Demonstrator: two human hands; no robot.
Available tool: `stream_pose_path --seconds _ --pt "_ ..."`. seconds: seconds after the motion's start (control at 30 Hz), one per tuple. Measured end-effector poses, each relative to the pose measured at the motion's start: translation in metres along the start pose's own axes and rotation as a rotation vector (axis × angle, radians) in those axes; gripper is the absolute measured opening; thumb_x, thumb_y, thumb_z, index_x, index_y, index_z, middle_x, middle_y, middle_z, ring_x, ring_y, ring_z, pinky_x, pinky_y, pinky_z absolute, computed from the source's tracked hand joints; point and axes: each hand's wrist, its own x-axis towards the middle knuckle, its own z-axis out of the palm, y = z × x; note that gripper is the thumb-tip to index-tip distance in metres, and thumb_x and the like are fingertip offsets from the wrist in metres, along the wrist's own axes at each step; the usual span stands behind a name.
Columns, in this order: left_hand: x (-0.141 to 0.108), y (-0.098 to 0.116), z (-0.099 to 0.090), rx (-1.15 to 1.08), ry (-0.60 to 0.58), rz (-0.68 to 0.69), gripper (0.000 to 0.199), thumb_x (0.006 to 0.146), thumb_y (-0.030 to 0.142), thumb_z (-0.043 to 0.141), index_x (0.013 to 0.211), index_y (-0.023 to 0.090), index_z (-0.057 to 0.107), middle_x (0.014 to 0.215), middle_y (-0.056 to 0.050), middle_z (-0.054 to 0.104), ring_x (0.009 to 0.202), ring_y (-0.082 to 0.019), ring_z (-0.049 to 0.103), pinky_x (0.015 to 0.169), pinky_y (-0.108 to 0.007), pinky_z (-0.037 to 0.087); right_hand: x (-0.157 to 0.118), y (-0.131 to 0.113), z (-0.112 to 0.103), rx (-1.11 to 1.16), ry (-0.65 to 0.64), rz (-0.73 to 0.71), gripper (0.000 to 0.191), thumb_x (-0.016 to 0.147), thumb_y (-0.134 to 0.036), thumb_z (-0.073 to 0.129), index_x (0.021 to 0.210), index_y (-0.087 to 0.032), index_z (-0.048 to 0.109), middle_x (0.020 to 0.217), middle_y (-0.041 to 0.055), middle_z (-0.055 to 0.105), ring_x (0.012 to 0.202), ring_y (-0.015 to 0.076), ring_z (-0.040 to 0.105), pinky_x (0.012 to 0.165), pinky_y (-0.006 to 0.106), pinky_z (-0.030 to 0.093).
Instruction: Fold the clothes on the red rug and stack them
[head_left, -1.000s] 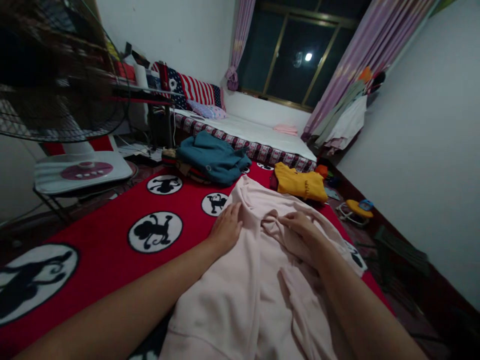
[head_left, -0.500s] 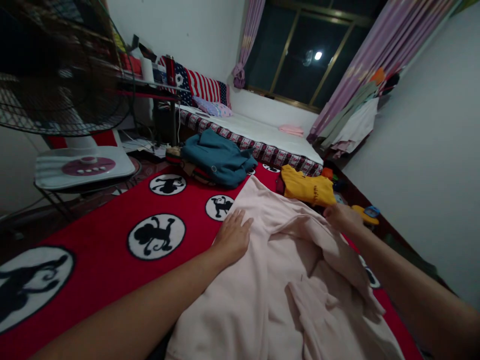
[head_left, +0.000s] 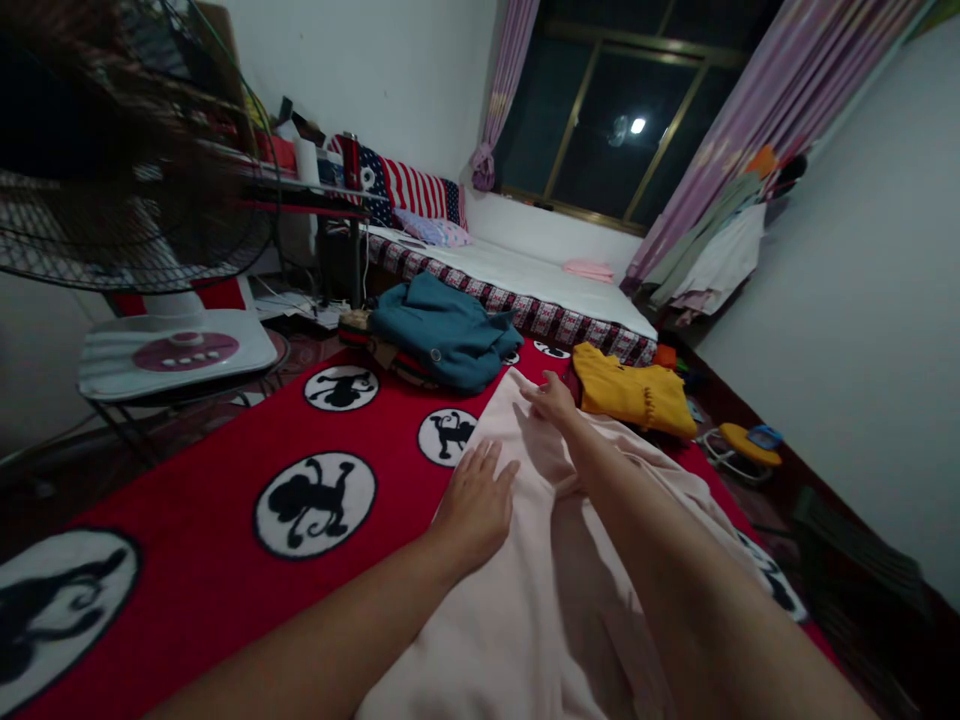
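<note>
I have the pale pink garment (head_left: 487,645) spread from the lower centre of the frame up to the middle, its soft, matte cloth lying smooth on the left and breaking into folds and a shadowed hollow towards the right. My left hand (head_left: 476,505) rests flat on its left edge, fingers slightly fanned and gripping nothing. My right hand (head_left: 553,398) is at the garment's far end, fingertips parted; I cannot tell whether they touch the fabric.

Beneath the garment I see a red blanket (head_left: 217,490) with a plush look, printed with white discs bearing black, curly-tailed figures. Just beyond, at upper centre, sits a rumpled teal garment (head_left: 450,335), rounded and bulky; right of it lies a mustard garment (head_left: 637,390), folded into a flatter, roughly rectangular bundle. At upper left, a fan's (head_left: 184,350) thin wire cage curves above its glossy white base.
</note>
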Motion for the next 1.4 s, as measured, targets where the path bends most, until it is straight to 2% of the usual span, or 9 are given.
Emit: stream_pose_path --seconds 0.23,0.4,0.57,0.67,0.73,0.87,1.03,1.2,1.4 --pt "-0.002 0.002 -0.001 -0.031 -0.011 -0.021 0.045 0.094 0.028 0.039 0.137 0.019 0.049 0.151 -0.015 0.033 0.143 -0.028 0.023 0.117 -0.045 0.020 0.019 -0.025 -0.001 -0.133 -0.025 0.062 0.033 0.075 -0.050 0.065 0.093 -0.024 0.074 0.097 0.0083 0.072 0.097 0.0247 0.065 0.076 0.027 0.045" --pt "-0.002 0.003 0.000 -0.062 0.003 -0.036 0.048 0.094 0.034 0.041 0.141 0.024 0.043 0.155 -0.010 0.026 0.144 -0.027 0.017 0.117 -0.046 0.019 0.025 -0.033 0.010 -0.110 0.089 -0.020 0.031 0.084 -0.046 0.056 0.101 -0.025 0.072 0.107 0.0086 0.070 0.102 0.0239 0.063 0.080 0.027 0.044" --pt "0.000 0.001 -0.003 -0.044 -0.038 -0.007 0.048 0.094 0.040 0.040 0.140 0.027 0.044 0.154 -0.006 0.030 0.144 -0.027 0.019 0.117 -0.048 0.018 0.018 -0.031 0.023 -0.070 -0.003 -0.073 0.031 0.087 -0.032 0.053 0.109 -0.015 0.067 0.109 0.0149 0.068 0.103 0.0261 0.061 0.084 0.032 0.044" --pt "0.002 0.001 -0.005 -0.031 -0.075 -0.012 0.048 0.094 0.040 0.039 0.140 0.026 0.045 0.154 -0.007 0.029 0.144 -0.028 0.018 0.117 -0.047 0.016 0.007 -0.028 0.016 -0.029 -0.085 -0.115 0.051 0.079 -0.018 0.058 0.129 -0.012 0.052 0.122 0.0147 0.061 0.104 0.0227 0.059 0.086 0.030 0.045" --pt "0.003 0.001 -0.006 -0.026 -0.090 -0.014 0.048 0.094 0.039 0.039 0.140 0.024 0.046 0.155 -0.009 0.028 0.144 -0.029 0.017 0.117 -0.046 0.014 -0.011 -0.025 0.005 0.025 -0.097 -0.211 0.064 0.071 -0.008 0.059 0.133 -0.010 0.046 0.128 0.0153 0.056 0.106 0.0223 0.057 0.088 0.032 0.045" --pt "0.004 0.000 -0.005 -0.022 -0.113 0.004 0.049 0.094 0.039 0.037 0.140 0.023 0.045 0.154 -0.010 0.030 0.143 -0.030 0.018 0.116 -0.046 0.014 -0.086 -0.014 -0.030 0.221 -0.029 -0.656 0.055 0.061 0.002 0.043 0.109 -0.015 0.061 0.117 0.0098 0.060 0.107 0.0223 0.055 0.092 0.036 0.044" --pt "0.005 0.000 -0.004 -0.019 -0.118 -0.014 0.049 0.094 0.039 0.038 0.141 0.023 0.043 0.155 -0.009 0.027 0.143 -0.030 0.018 0.116 -0.045 0.013 -0.200 0.006 -0.069 0.226 -0.243 -1.028 0.046 0.063 0.003 0.040 0.093 -0.020 0.066 0.103 0.0068 0.065 0.096 0.0187 0.059 0.085 0.034 0.046" --pt "0.004 0.002 -0.005 -0.001 -0.128 -0.027 0.048 0.095 0.038 0.037 0.141 0.025 0.043 0.156 -0.006 0.025 0.144 -0.028 0.017 0.116 -0.045 0.012 -0.267 0.004 -0.074 0.169 -0.390 -1.142 0.045 0.082 -0.008 0.049 0.124 -0.023 0.056 0.126 0.0108 0.059 0.112 0.0202 0.054 0.094 0.039 0.043" --pt "0.004 0.004 -0.015 0.054 -0.184 -0.022 0.050 0.095 0.038 0.035 0.143 0.025 0.039 0.156 -0.008 0.025 0.144 -0.030 0.017 0.115 -0.047 0.014 -0.280 -0.004 -0.079 0.187 -0.509 -1.171 0.040 0.092 -0.017 0.043 0.129 -0.029 0.054 0.139 0.0067 0.052 0.130 0.0184 0.045 0.109 0.042 0.029"
